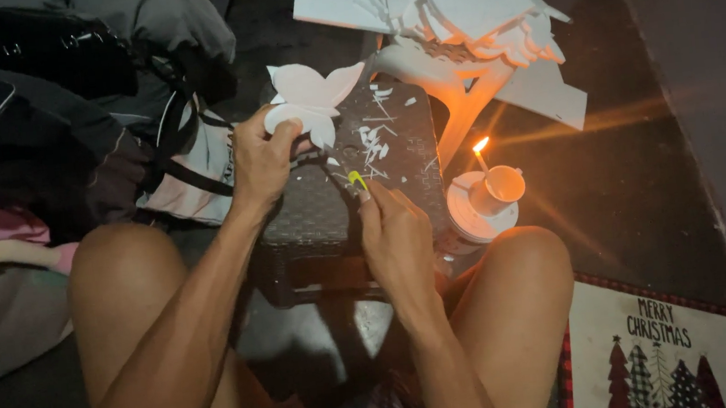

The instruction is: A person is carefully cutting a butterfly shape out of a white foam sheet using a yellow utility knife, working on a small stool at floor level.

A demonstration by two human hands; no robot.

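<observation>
My left hand [263, 158] grips a white butterfly-shaped foam cutout [313, 98] by its lower edge, holding it above a dark woven stool [328, 207]. My right hand [395, 236] holds a small cutting tool with a yellow-green tip [357, 179], its point near the bottom of the butterfly. White foam scraps [372, 141] lie scattered on the stool top.
A lit candle [480, 153] stands by a white cup on a white lid [480, 206] at the right. Stacked white foam sheets and cutouts [451, 9] lie beyond. Dark bags and clothes [59, 91] pile at the left. A printed mat [652, 353] lies by my right knee.
</observation>
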